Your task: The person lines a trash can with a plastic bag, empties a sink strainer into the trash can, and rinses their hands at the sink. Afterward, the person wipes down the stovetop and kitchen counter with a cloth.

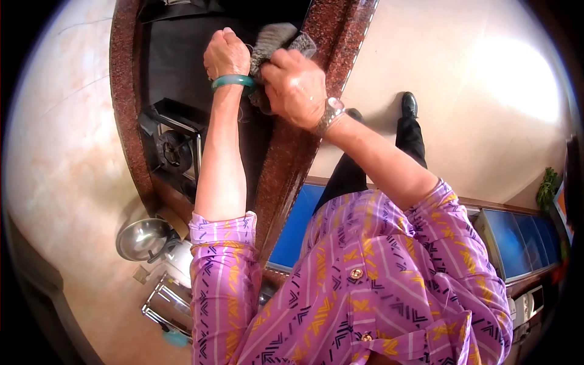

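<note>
A crumpled grey cloth [272, 41] is bunched over the dark surface beside the red-brown stone edge. My right hand [295, 85], with a metal watch at the wrist, is closed on the cloth. Left of the cloth is my left hand [228, 56], its fingers curled into a fist; a green bangle [233, 81] circles that wrist. Whether the left fingers hold anything is hidden.
A black gas burner [174, 151] stands left of my left forearm. Farther down on the left are a steel bowl [143, 239] and a metal rack [168, 302]. The red-brown stone edge [333, 36] runs along the right, above the floor.
</note>
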`<action>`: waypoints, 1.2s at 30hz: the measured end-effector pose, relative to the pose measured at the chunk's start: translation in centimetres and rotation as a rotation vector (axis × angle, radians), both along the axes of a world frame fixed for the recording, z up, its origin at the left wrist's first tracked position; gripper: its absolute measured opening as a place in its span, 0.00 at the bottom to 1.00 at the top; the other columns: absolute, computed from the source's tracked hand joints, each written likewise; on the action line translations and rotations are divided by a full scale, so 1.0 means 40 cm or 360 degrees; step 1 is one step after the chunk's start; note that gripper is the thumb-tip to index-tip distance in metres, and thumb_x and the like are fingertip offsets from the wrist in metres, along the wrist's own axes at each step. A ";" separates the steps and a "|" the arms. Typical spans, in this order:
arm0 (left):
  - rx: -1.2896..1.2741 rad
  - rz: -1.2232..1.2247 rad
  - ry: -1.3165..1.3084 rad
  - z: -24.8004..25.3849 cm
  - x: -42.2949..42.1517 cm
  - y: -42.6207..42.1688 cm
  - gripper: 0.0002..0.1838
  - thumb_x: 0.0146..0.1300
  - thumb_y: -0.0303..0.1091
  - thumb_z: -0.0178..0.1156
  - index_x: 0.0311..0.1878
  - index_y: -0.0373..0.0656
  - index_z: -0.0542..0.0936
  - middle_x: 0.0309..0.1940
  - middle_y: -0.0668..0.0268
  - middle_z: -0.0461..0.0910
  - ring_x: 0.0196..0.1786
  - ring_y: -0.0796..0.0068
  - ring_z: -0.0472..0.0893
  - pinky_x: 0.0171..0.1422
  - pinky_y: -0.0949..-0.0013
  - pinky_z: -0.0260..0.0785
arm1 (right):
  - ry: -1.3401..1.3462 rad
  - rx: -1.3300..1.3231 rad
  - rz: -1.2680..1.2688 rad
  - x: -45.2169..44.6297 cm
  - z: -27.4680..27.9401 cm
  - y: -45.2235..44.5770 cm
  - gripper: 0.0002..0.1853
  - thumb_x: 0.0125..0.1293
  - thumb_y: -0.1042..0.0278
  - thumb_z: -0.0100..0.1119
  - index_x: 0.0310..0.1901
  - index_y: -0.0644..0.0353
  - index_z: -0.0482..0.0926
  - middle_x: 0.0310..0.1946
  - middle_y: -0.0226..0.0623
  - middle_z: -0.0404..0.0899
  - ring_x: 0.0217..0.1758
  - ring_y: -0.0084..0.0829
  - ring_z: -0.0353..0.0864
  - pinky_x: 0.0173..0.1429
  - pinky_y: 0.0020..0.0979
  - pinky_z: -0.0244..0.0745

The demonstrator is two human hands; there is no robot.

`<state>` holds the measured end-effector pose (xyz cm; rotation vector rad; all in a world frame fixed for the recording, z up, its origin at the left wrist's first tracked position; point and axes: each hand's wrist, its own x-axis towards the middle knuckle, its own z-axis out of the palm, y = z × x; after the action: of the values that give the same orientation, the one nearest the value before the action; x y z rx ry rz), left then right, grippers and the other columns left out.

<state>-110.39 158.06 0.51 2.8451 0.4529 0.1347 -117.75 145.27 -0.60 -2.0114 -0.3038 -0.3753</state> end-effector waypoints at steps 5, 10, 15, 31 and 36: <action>-0.0023 -0.0014 0.0062 0.012 0.003 -0.001 0.21 0.63 0.44 0.41 0.33 0.35 0.76 0.36 0.45 0.77 0.43 0.42 0.74 0.48 0.52 0.66 | 0.0001 -0.0005 -0.0095 0.032 0.002 0.013 0.03 0.42 0.73 0.58 0.23 0.59 0.75 0.28 0.36 0.71 0.34 0.38 0.72 0.37 0.36 0.71; -0.0033 -0.0055 0.0003 0.007 0.002 0.002 0.21 0.63 0.44 0.41 0.33 0.34 0.76 0.35 0.45 0.77 0.43 0.41 0.74 0.49 0.52 0.65 | 0.0018 -0.0184 0.0085 0.018 0.000 -0.073 0.07 0.42 0.74 0.57 0.28 0.57 0.77 0.28 0.35 0.72 0.33 0.38 0.74 0.36 0.36 0.73; -0.0005 -0.0057 0.0062 0.003 0.006 0.010 0.22 0.63 0.44 0.41 0.30 0.33 0.75 0.32 0.45 0.77 0.40 0.41 0.73 0.47 0.52 0.65 | 0.0109 -0.0152 -0.0449 0.136 0.037 -0.211 0.09 0.47 0.74 0.53 0.33 0.58 0.77 0.29 0.41 0.70 0.37 0.41 0.72 0.39 0.39 0.70; -0.0856 0.0118 0.0302 0.049 -0.003 0.030 0.20 0.64 0.50 0.46 0.31 0.41 0.73 0.24 0.67 0.70 0.23 0.78 0.70 0.22 0.74 0.62 | -0.0239 -0.0140 -0.0367 0.205 -0.027 -0.271 0.03 0.46 0.75 0.53 0.25 0.63 0.75 0.28 0.43 0.70 0.36 0.44 0.72 0.41 0.39 0.69; -0.1756 -0.0129 0.0457 0.062 -0.032 0.115 0.14 0.67 0.42 0.46 0.42 0.40 0.73 0.34 0.68 0.75 0.37 0.77 0.75 0.41 0.72 0.70 | 0.0373 0.0097 -0.0302 0.147 0.022 -0.260 0.11 0.50 0.66 0.53 0.27 0.67 0.76 0.26 0.47 0.71 0.29 0.41 0.72 0.36 0.38 0.67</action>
<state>-111.68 162.65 3.01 1.7808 0.3135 -0.4178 -111.89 134.88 0.28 -2.0062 0.0442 -0.2593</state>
